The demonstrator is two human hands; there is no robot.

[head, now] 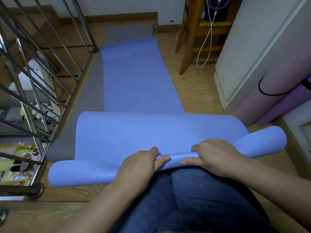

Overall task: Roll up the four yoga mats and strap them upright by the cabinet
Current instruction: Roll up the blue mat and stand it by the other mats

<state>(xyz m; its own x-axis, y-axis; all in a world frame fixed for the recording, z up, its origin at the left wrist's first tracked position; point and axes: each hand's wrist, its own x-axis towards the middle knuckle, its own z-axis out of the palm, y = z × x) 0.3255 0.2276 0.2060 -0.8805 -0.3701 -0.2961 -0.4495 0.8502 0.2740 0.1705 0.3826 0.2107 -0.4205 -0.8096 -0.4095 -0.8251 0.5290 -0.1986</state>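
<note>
Now, far to the left of the cabinet [260, 39] stands the metal railing [69, 105], and a little nearer to the cabinet a grey mat [90, 98] lies on the floor. Nearer again to the cabinet lies the blue mat [138, 78], overlapping the grey one; its near end is turned into a short roll [80, 174]. The long axis of this roll runs left to right, across the knees of the person, and the flat part stretches away from the hands. The left hand [139, 167] and the right hand [213, 157] both grasp the roll at its middle, fingers curled over the top and thumbs at the near side. I judge that the next push must go forward, away from the body. The ends of the roll are looser than the middle, so the hands probably must spread apart. Against the cabinet lean a pink rolled mat [269, 98] and a purple rolled mat [286, 108], the pink one with a black strap [260, 88] around it.
</note>
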